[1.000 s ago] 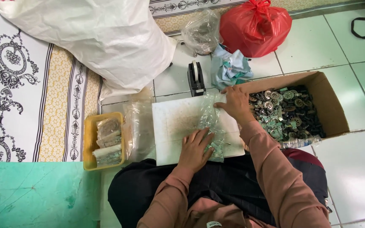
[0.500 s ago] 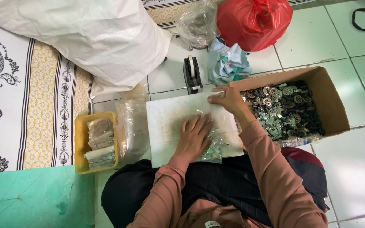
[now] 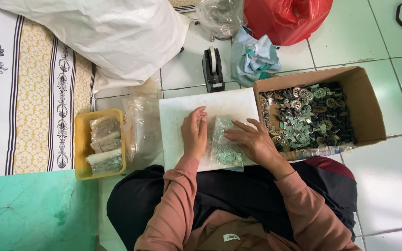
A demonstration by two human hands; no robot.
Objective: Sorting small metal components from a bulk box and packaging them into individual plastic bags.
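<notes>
Board [image 3: 182,111] on the floor in front of the person's lap. Bag [image 3: 225,148] on the board, left hand [image 3: 194,134] flat just left of it, right hand [image 3: 252,142] on its right edge. Box [image 3: 366,104] of parts right of board. Tray [image 3: 82,153] left. Tape dispenser [image 3: 212,69] behind board.

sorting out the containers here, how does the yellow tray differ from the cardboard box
The yellow tray is small, shallow plastic, on the person's left; the cardboard box is larger, deeper brown card with open flaps, on their right. The yellow tray holds a few filled clear packets; the cardboard box holds a loose heap of small metal parts. Neither hand touches the yellow tray, while the right hand lies beside the cardboard box. Both stand open-topped on the tiled floor.
</notes>
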